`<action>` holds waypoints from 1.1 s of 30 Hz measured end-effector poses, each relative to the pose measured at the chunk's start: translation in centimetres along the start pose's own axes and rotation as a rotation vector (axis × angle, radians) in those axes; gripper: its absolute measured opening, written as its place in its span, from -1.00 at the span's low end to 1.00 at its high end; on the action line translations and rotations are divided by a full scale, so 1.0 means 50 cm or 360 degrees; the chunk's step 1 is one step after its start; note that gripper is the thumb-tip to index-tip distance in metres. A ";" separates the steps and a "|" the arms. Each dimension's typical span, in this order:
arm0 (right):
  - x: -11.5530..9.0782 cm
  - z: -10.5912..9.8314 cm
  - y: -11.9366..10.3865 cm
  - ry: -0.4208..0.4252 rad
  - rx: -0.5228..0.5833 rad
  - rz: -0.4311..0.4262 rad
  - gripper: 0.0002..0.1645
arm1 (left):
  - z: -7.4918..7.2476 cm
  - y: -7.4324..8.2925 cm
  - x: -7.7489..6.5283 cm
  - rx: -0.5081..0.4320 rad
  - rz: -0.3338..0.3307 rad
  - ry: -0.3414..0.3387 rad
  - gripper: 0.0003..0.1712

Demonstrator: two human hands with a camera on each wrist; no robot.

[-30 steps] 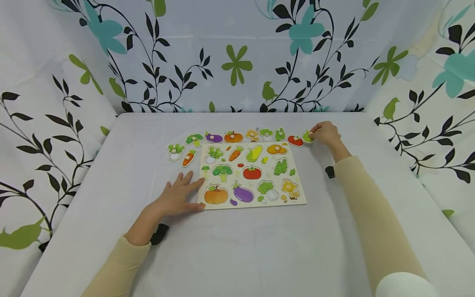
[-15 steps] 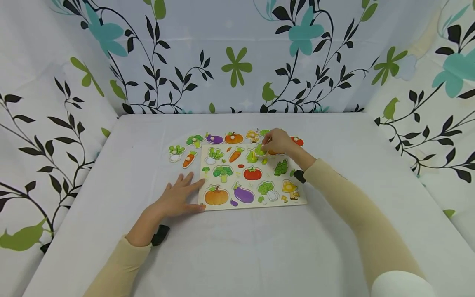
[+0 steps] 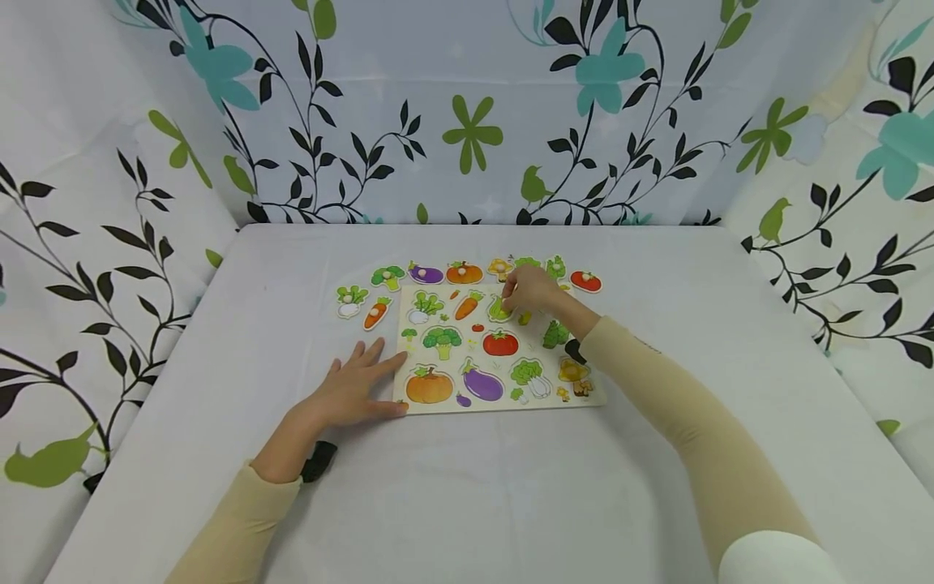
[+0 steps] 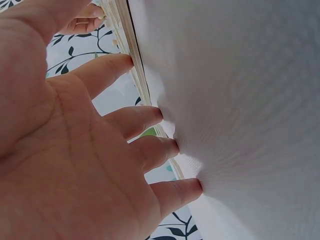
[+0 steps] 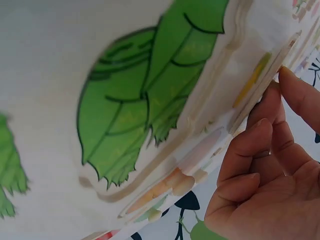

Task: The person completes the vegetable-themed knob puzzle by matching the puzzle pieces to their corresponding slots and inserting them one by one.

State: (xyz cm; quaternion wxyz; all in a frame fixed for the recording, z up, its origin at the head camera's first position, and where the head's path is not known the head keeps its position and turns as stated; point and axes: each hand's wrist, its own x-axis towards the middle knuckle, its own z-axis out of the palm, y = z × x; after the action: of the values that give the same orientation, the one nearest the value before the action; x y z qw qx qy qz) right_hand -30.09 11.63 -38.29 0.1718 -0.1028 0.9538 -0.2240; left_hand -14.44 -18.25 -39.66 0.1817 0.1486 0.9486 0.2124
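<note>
A flat wooden vegetable puzzle board (image 3: 536, 342) lies mid-table. My right hand (image 3: 536, 290) is over its upper part, thumb and forefinger pinching a yellow-green vegetable puzzle piece (image 3: 499, 310) at the similar yellow-green picture. The hand covers much of that area, and the piece's seating is hidden. In the right wrist view, thumb and forefinger (image 5: 285, 82) meet close to the board, beyond a green leafy picture (image 5: 145, 100). My left hand (image 3: 350, 389) is spread at the board's left side, thumb and forefinger against its edge (image 4: 132, 55), the other fingertips on the cloth.
Loose knobbed pieces lie along the board's far and left sides: turnip (image 3: 352, 301), carrot (image 3: 376, 313), broccoli (image 3: 388, 277), eggplant (image 3: 426, 273), pumpkin (image 3: 464, 273), mushroom (image 3: 499, 268), leafy green piece (image 3: 556, 267) and tomato (image 3: 586, 281). A patterned curtain (image 3: 409, 105) stands behind the white-covered table.
My right hand has carried the yellow-green piece from beside the tomato piece, leftward onto the board's upper middle. My left hand has stayed at the board's left edge.
</note>
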 end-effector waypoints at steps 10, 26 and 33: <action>-0.002 -0.019 0.026 -0.0024 0.0093 -0.0055 -0.74 | -0.001 -0.003 0.001 0.0005 0.0001 -0.0003 -0.02; -0.002 -0.112 0.221 0.0189 -0.0072 0.0399 -0.63 | 0.003 0.001 -0.008 -0.0012 -0.0005 -0.0003 -0.03; -0.006 -0.104 0.233 0.0122 0.0057 0.0420 -0.73 | 0.009 0.006 -0.009 -0.0024 -0.0008 -0.0018 -0.03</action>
State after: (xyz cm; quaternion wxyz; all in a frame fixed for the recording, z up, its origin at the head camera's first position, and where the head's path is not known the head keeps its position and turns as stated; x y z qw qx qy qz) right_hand -33.17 23.97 -39.21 0.1652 0.0352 0.9608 -0.2200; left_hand -13.79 -18.00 -39.80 0.1887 0.1460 0.9463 0.2182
